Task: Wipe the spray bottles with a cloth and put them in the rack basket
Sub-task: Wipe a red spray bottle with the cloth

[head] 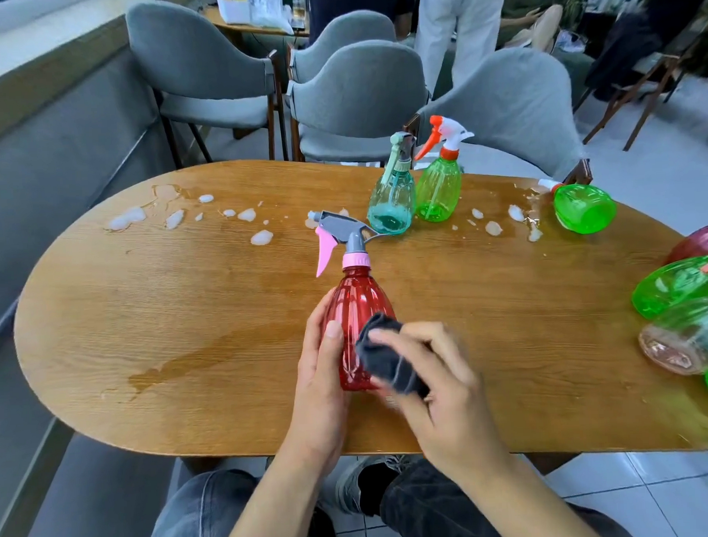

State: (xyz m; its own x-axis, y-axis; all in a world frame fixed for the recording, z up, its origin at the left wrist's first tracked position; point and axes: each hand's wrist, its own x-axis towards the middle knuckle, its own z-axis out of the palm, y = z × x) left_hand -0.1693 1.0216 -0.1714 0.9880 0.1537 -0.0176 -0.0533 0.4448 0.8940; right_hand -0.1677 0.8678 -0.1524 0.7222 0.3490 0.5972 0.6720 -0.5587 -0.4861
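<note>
Item: red spray bottle (356, 308), upright, held near the table's 6 o'clock edge. The left hand (322, 375) gripped its lower body, fingers round the far side and thumb laid on the near face. The right hand (434, 382) pinched a dark grey cloth (388, 358), bunched and pressed against the bottle's right flank.

Handling, as judged: thin ribbed plastic, see-through, seemingly empty, so light and slightly yielding; likely slick where wet. The waist of the body, where the left hand sat, looked the soundest hold; the pink collar and grey trigger head (342, 228) at 12 o'clock offered a second hold for turning it.

Outward from the grip:
- Wooden table (164, 317), oval, with a wet streak at 9 o'clock and foam blobs (261, 237) across the far half.
- Teal bottle (392, 201) and green bottle with orange trigger (438, 187), upright and just beside each other at 12 to 1 o'clock.
- Green bottle on its side (583, 207) at 2 o'clock.
- Heap of green and reddish bottles (687, 314) at 3 o'clock, lying against one another; whether the rack basket held them could not be told.
- Grey chairs (357, 93) beyond the table.
</note>
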